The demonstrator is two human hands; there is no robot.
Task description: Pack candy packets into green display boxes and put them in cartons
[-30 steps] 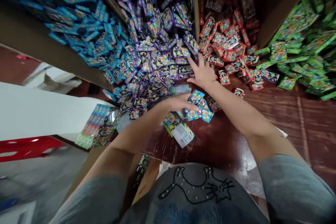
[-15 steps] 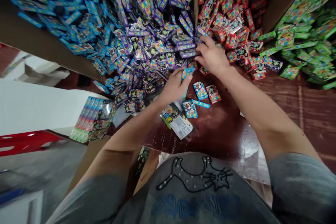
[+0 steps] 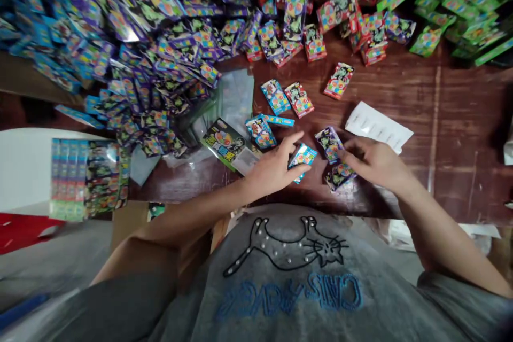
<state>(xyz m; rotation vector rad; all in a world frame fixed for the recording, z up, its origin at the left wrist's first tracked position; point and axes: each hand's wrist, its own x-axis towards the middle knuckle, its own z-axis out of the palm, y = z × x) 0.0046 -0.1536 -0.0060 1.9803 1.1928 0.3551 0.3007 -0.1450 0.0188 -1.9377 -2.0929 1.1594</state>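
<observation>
My left hand (image 3: 276, 168) has its thumb and fingers around a small blue candy box (image 3: 305, 156), low over the table close to my shirt. To its right, the fingers of my right hand (image 3: 374, 163) are closed on a purple candy box (image 3: 329, 143). Just beneath that one is a second purple box (image 3: 339, 176), partly covered by the fingers. Left of my hands lie two blue boxes, one flat (image 3: 274, 96) and one nearer (image 3: 260, 132), with a narrow blue box (image 3: 278, 120) on its side. A red box (image 3: 299, 99) sits beside them.
Purple boxes (image 3: 160, 53), red boxes (image 3: 336, 5) and green boxes (image 3: 452, 5) are heaped at the back. A printed black card (image 3: 226, 141) lies by clear plastic bags (image 3: 234, 96). A white label sheet (image 3: 379, 125) and a lone red box (image 3: 339, 80) are rightward.
Both hands have come back from the heaps toward my body, the left with its blue box. My right hand has brought purple boxes nearer. The view has tilted down and shifted right.
</observation>
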